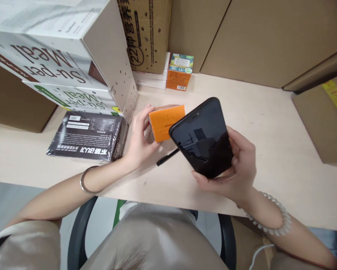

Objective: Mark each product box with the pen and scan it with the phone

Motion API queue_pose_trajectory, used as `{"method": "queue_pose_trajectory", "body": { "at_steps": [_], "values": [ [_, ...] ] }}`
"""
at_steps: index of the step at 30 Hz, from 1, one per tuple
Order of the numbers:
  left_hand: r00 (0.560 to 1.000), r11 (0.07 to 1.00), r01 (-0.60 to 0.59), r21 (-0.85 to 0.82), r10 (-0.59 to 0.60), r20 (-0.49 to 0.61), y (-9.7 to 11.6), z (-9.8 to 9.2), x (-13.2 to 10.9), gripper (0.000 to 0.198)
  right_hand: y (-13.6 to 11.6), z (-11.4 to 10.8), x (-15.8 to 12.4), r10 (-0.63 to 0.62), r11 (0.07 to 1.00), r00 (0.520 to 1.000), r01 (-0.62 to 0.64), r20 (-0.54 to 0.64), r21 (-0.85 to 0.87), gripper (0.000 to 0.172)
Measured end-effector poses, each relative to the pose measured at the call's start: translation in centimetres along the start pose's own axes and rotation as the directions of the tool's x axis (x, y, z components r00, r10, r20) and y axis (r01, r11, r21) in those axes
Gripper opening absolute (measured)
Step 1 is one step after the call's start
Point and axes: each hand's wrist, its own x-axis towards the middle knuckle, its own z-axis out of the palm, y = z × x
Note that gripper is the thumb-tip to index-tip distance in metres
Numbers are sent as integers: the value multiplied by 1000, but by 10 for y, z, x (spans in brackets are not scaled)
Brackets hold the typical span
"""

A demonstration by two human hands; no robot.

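Two hands are working over the table [280, 131], and I am reading the clock from the orange box [166, 122], with twelve pointing away from the person. The left hand [141, 135] is gripping that box from nine o'clock, its fingers clamping the end between upper and lower edges. At four o'clock the right hand [238, 168] is holding a dark phone [203, 138], its fingers pressing on the phone's edges.

The phone's corner is covering the right end of the box, so I am not able to tell whether they are touching; tilting the phone farther in could be knocking the box askew. A loosening thumb could be letting the phone slip onto the table. At six o'clock a black pen [167, 158] is poking out past the phone, and a dipping phone could be sending it rolling.

At nine o'clock a film-wrapped dark box [85, 137] is crowding the left hand, and at ten the stacked white boxes [53, 67] are walling off that side. A green-and-orange box [180, 71] is standing at half past twelve, a printed brown carton [148, 33] is looming at half past eleven, and a taped carton [320, 129] is blocking three.
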Motion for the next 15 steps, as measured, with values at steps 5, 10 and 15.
{"method": "queue_pose_trajectory", "body": {
  "at_steps": [5, 10, 15],
  "values": [
    [1000, 999, 24, -34, -23, 18, 1, -1, 0, 103, 0, -3, -3, 35, 999, 999, -34, 17, -21, 104],
    [1000, 998, 23, -52, -23, 12, -1, 1, 0, 106, 0, -2, -5, 52, 998, 998, -51, 23, -24, 106],
    [999, 998, 23, -60, -24, -27, -3, 3, -1, 102, -1, -1, 0, 26, 1000, 999, -26, -24, -17, 97]
  ]
}}
